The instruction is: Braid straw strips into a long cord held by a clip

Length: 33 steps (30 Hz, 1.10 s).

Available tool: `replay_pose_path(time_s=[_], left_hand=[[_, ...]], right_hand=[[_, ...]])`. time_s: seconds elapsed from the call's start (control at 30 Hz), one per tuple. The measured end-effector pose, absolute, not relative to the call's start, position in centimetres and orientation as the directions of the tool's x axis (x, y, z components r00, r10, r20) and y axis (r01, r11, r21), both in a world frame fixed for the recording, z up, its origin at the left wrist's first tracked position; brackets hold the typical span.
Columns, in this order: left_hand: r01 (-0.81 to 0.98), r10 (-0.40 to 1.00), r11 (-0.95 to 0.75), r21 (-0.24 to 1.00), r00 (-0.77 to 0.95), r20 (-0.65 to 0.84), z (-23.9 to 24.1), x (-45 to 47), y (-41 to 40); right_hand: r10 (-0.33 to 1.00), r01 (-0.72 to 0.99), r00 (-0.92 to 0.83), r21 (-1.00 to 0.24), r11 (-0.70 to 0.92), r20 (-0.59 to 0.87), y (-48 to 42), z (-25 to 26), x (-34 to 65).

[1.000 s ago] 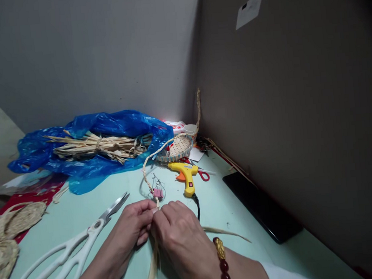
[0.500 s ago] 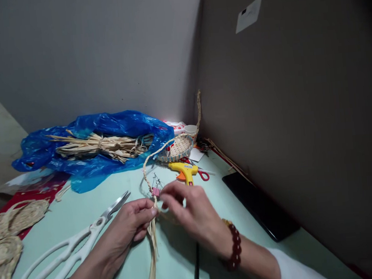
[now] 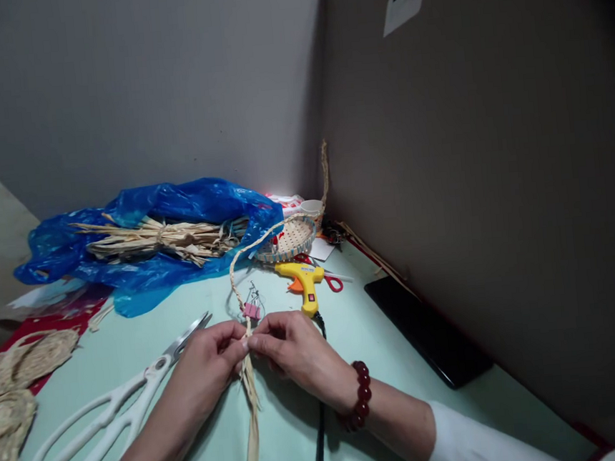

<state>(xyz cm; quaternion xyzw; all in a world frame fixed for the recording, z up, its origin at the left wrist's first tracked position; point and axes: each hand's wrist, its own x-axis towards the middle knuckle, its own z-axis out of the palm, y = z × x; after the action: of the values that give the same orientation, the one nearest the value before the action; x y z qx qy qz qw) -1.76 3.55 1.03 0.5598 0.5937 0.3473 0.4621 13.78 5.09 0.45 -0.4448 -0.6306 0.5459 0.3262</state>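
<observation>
My left hand (image 3: 210, 359) and my right hand (image 3: 292, 350) meet fingertip to fingertip on the pale green table (image 3: 377, 353). Both pinch the loose straw strips (image 3: 251, 415) just below a pink binder clip (image 3: 250, 310). The clip grips the end of a braided straw cord (image 3: 245, 254) that runs back toward a small woven basket (image 3: 290, 240). The free strips trail toward me between my forearms. A dark red bead bracelet (image 3: 359, 398) circles my right wrist.
White-handled scissors (image 3: 112, 405) lie left of my left hand. A yellow glue gun (image 3: 306, 284) with a black cord, red scissors (image 3: 333, 283), a black phone (image 3: 429, 334), a blue bag of straw (image 3: 152, 240) and woven straw pieces (image 3: 9, 386) surround the spot. Walls close the back and right.
My right hand lifted off the strips and reached toward the clip, then came back down to pinch the strips against my left fingertips. My left hand kept its hold.
</observation>
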Motion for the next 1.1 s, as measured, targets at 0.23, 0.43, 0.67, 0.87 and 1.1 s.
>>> replay_pose_path(time_s=[0.23,0.43,0.67,0.87,1.1], left_hand=[[0.819,0.993,-0.054,0.571,-0.018,0.119,1.9,-0.5,2.0],[0.912,0.991,-0.020,0.410,-0.037,0.130,2.1,0.4,1.5],[0.912,0.989,-0.027,0.409,-0.034,0.142,2.1,0.6,1.3],[0.967,1.000,0.006,0.253,-0.013,0.028,2.7,0.7,0.8],[0.956,0.998,-0.029,0.291,0.043,-0.042,2.5,-0.6,1.0]], right_hand=[[0.956,0.187,-0.294,-0.981,0.044,-0.013,5.5,0.2,13.2],[0.978,0.158,-0.201,-0.987,-0.016,-0.048,4.9,0.6,12.3],[0.984,0.223,-0.173,-0.975,-0.004,-0.043,5.0,0.4,12.2],[0.987,0.253,-0.158,-0.967,0.012,-0.029,4.8,0.7,12.3],[0.976,0.243,-0.219,-0.968,0.070,0.016,5.2,0.3,12.6]])
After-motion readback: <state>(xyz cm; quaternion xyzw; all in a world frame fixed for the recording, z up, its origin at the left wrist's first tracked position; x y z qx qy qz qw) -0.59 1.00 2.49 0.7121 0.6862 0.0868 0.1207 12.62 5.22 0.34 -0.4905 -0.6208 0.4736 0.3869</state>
